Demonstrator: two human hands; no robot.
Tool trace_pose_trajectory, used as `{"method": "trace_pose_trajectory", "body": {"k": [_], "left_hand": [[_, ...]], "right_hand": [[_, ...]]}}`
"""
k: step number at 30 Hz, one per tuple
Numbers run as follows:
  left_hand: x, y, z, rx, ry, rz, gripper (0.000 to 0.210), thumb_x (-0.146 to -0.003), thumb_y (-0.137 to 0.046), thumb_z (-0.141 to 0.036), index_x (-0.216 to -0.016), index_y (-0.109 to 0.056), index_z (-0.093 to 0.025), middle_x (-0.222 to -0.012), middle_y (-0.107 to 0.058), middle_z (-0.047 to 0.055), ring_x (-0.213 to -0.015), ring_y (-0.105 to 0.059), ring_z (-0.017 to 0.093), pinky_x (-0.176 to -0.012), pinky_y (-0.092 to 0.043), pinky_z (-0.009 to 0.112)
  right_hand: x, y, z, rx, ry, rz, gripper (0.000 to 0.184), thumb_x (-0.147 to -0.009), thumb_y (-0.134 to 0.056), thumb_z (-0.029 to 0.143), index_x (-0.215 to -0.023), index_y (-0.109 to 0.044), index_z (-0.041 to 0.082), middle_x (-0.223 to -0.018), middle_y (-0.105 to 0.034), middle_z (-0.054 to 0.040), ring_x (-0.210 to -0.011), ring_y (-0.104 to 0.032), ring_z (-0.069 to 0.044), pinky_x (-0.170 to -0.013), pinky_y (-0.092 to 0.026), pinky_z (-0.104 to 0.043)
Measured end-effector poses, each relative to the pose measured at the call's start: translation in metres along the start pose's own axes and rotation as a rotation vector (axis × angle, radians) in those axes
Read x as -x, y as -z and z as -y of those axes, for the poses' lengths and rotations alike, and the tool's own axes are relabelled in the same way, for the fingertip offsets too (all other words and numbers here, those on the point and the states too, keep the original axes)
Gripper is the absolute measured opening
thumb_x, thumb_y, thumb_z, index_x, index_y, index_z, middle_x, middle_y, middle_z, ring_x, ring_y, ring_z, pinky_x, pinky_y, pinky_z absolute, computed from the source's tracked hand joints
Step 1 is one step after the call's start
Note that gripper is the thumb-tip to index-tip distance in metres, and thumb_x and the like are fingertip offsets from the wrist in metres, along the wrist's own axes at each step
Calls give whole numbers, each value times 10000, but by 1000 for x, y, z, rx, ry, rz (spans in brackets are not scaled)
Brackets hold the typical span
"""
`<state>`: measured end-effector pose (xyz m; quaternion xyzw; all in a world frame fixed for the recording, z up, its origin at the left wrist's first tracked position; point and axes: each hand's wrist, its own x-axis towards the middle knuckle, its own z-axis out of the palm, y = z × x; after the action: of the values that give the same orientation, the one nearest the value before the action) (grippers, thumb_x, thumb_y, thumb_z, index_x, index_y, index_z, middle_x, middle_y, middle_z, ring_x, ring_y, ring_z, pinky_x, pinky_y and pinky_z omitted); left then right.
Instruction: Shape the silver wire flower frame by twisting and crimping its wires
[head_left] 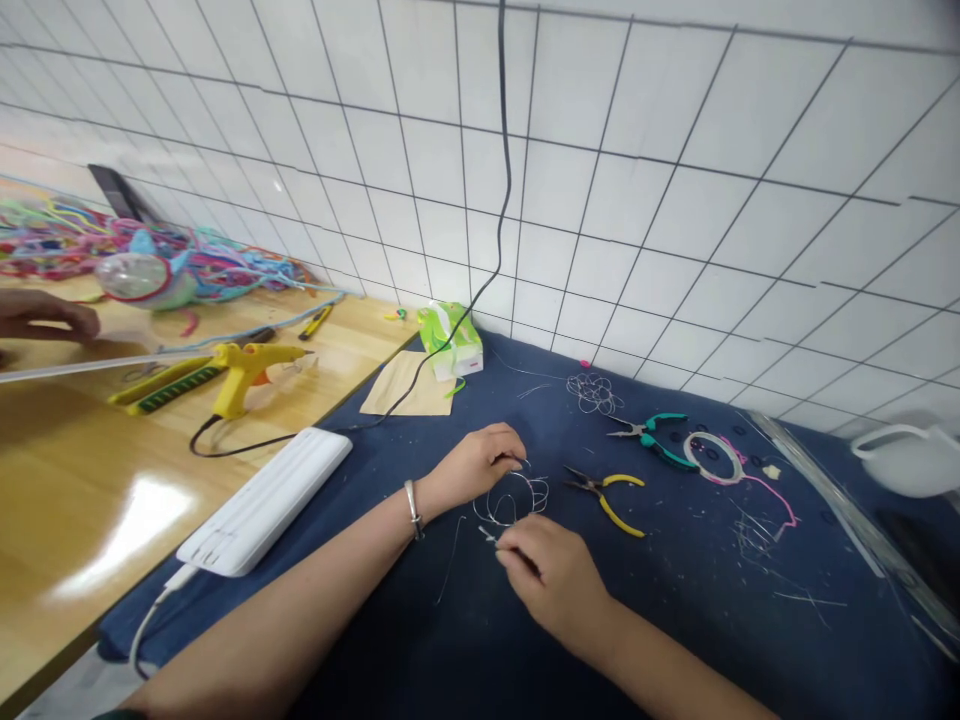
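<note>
Thin, curled silver wire (541,494) forms several loops between my two hands, just above the dark blue cloth (420,640). My left hand (474,466), with a silver bracelet (413,510) at the wrist, pinches the wire at the far side of the loops. On the near side, my right hand (556,578) is closed in a pinch at the wire. A small whitish tip (487,535) sticks out from its fingers; its kind is too small to tell. Yellow-handled pliers (604,490) lie open to the right of the loops. A loose wire strand (451,560) rests left of my right hand.
Teal-handled pliers (649,432), a wire coil (592,392) and a white ring spool (712,458) lie farther right. A white power bank (266,500) stretches along the left edge. A yellow glue gun (244,375) and another person's hand (49,316) are on the wooden table.
</note>
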<state>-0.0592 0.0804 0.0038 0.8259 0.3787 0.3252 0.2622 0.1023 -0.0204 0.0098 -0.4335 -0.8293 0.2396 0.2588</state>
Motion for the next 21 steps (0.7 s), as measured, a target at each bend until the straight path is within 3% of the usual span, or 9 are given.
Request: {"method": "trace_pose_trajectory", "body": {"k": [4,6,9,13,17,21], "left_hand": [[-1,-1,0,13,-6,-38,131,-742,-531,-70,-748,-607,-176,-838,-597,29,-818,-551,139,-770,-440,263],[-1,-1,1,19,2,-81,136,-741,-529,-60,-736,-604,-173,-844,-597,30,-830,-550,140,-776,-439,266],[-1,-2,3,17,28,-144,140,-740,-530,-56,-725,-606,-172,-850,-594,32,-841,-550,142,-783,-437,272],[-1,-6,5,24,78,-202,123,-736,-546,-67,-709,-601,-173,-848,-591,28,-830,-554,142,-784,-441,282],[-1,-8,4,43,98,-233,113,-743,-549,-75,-717,-601,-172,-842,-589,27,-822,-555,141,-778,-442,283],[0,-10,-1,60,84,-233,101,-752,-557,-91,-725,-607,-174,-842,-591,24,-820,-558,137,-774,-442,279]], "right_hand": [[-3,-9,16,130,277,169,133,-802,-451,182,-767,-577,206,-888,-587,-9,-742,-513,-123,-661,-399,-231],[-5,-9,21,46,280,189,124,-792,-475,206,-770,-597,212,-908,-582,-7,-736,-514,-118,-652,-400,-229],[-8,-4,21,-295,0,127,101,-768,-518,217,-760,-618,204,-790,-582,5,-699,-522,-99,-636,-406,-207],[-10,6,7,-692,-442,111,117,-775,-500,260,-758,-577,172,-574,-517,44,-480,-438,-59,-466,-361,-170],[-8,10,-12,-789,-535,66,158,-798,-453,301,-805,-533,164,-630,-551,29,-420,-390,-41,-397,-309,-157],[-10,14,-33,-599,-503,-93,177,-796,-442,299,-893,-515,170,-693,-548,18,-464,-426,-58,-417,-347,-168]]}}
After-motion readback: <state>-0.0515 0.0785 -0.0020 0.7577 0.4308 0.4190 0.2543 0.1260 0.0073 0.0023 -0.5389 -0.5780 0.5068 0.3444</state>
